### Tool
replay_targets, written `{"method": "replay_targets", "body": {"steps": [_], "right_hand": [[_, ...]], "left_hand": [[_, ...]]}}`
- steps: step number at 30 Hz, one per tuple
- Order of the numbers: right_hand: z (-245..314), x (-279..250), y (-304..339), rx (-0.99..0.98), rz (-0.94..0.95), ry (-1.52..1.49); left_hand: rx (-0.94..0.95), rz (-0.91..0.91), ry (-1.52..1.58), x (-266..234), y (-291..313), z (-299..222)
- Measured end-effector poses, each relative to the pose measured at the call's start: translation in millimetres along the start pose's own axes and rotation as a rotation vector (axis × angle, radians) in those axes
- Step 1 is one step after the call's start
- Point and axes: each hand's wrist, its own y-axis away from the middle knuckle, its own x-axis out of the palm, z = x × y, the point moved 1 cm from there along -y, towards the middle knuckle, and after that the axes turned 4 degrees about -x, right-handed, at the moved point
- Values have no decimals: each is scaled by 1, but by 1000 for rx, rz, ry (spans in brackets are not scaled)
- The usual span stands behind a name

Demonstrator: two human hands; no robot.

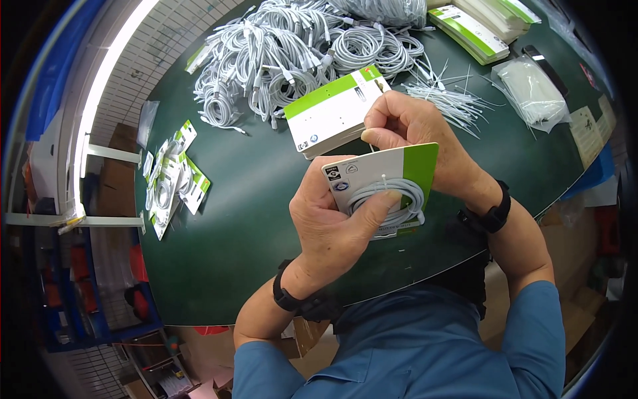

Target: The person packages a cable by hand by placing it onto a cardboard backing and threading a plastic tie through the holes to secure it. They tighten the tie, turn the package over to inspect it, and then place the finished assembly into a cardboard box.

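Observation:
My left hand (339, 216) grips a white and green backing card (413, 159) with a coiled grey cable (405, 199) lying against its face. The thumb presses on the coil, and the fingers are behind the card. A small white cable tie end sticks up at the top of the coil. Behind the card's upper edge, my right hand (422, 130) is closed in a pinch on a thin white cable tie (372, 146), mostly hidden by fingers and card. Just beyond lies a stack of blank-faced cards (329, 110).
A big heap of coiled cables (266, 56) covers the table's far side. Loose cable ties (448, 100) spread at its right, near a clear bag of ties (531, 93) and more card stacks (468, 33). Carded cables (169, 179) pile at the left edge of the green table (232, 266).

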Motion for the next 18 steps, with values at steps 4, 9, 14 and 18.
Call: {"method": "replay_targets", "body": {"steps": [4,9,14,18], "right_hand": [[3,7,1,-33,-83,16],[-1,0,-5,101,-166,-243],[2,-6,1,54,-254,-396],[13,20,13,-17,39,-154]], "left_hand": [[-19,-13,-113,-6,3,4],[-65,-13,-28,-11,-7,-2],[-20,-141,-9,-24,-24,-3],[-77,-199,97,-30,-30,-3]]}}
